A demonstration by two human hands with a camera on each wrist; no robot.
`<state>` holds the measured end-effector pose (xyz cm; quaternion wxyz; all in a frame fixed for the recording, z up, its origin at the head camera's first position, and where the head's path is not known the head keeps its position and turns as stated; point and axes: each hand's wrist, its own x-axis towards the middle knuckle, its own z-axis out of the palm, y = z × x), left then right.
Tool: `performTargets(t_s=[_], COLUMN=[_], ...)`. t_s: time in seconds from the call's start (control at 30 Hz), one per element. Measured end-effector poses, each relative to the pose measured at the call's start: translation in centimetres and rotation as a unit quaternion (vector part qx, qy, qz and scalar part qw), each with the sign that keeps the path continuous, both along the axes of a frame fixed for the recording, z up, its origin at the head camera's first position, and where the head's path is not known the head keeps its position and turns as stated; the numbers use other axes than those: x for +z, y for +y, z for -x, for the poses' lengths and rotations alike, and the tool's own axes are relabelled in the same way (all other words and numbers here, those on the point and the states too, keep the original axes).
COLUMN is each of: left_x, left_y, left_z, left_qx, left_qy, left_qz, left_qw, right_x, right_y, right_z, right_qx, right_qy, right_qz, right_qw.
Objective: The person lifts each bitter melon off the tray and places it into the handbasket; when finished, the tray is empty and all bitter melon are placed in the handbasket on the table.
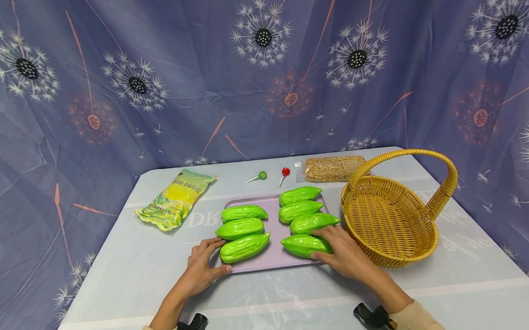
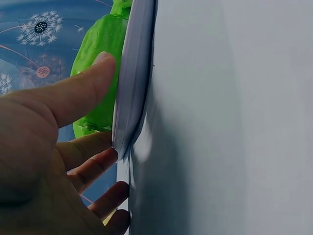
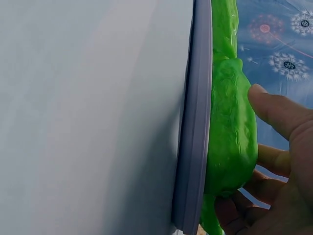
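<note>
A lilac tray (image 1: 275, 244) lies on the table, holding glossy green vegetables shaped like bitter melons in two columns. My left hand (image 1: 202, 268) is at the tray's front left corner, its fingers spread along the rim beside the front left bitter melon (image 1: 245, 248). In the left wrist view, its thumb overlaps that bitter melon (image 2: 100, 63). My right hand (image 1: 343, 253) holds the front right bitter melon (image 1: 302, 246) by its right end, with thumb in front and fingers behind. The right wrist view shows the fingers curled around this bitter melon (image 3: 230, 132), which still lies on the tray.
A yellow wicker basket (image 1: 388, 218) with a tall handle stands right of the tray. Behind lie a green-yellow packet (image 1: 176, 199), a green lollipop (image 1: 262, 175), a red lollipop (image 1: 285, 172) and a clear bag of grains (image 1: 332, 169). A patterned curtain (image 1: 197, 88) hangs behind the table.
</note>
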<state>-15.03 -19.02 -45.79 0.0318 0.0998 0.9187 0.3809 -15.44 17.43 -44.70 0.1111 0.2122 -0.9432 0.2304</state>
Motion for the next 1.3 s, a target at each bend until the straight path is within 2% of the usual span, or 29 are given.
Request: performTargets(t_s=[0.53, 1.0, 1.3], left_x=[-0.1, 0.0, 0.0], left_y=[0.1, 0.1, 0.1], left_z=[0.0, -0.1, -0.2], left_qx=[-0.001, -0.001, -0.001], left_qy=[-0.001, -0.011, -0.008], left_qz=[0.011, 0.015, 0.016], left_qw=[0.9999, 0.9998, 0.9998], right_x=[0.0, 0.1, 2.1], right_y=[-0.2, -0.1, 0.1], right_z=[0.5, 0.3, -0.8], right_qx=[-0.029, -0.029, -0.023], right_qy=[-0.080, -0.077, -0.048], right_qz=[0.030, 0.033, 0.050], right_qw=[0.9959, 0.9961, 0.9973])
